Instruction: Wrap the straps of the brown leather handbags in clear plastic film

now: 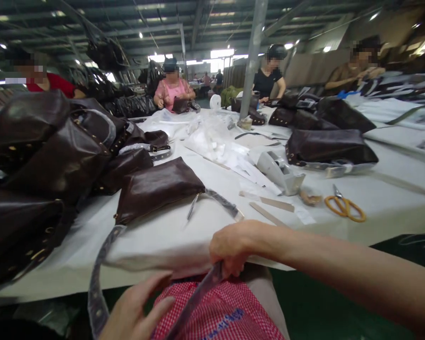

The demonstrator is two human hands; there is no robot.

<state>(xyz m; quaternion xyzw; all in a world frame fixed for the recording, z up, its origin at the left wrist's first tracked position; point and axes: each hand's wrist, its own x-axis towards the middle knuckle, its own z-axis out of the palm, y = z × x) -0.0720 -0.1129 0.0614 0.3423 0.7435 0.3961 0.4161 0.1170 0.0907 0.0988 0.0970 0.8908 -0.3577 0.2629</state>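
A dark brown leather bag [159,189] lies on the white-covered table in front of me. Its strap [98,278], wrapped in clear plastic, hangs over the table's edge at the left and comes up again across my lap. My right hand [232,248] is closed round this strap above the red checked apron [226,307]. Low in the view, my left hand [138,307] is open beside the strap, with fingers and thumb apart. Whether its palm touches the strap is hidden. A short plastic-wrapped strap piece [225,203] and a zip pull extend from the bag's right end.
More brown bags [56,160] are heaped at the left. To the right are yellow-handled scissors [345,208], a grey tape dispenser [281,172], flat strips [276,204] and another bag [331,146]. Crumpled plastic [212,137] lies mid-table near a metal post [253,61]. Several people work across the table.
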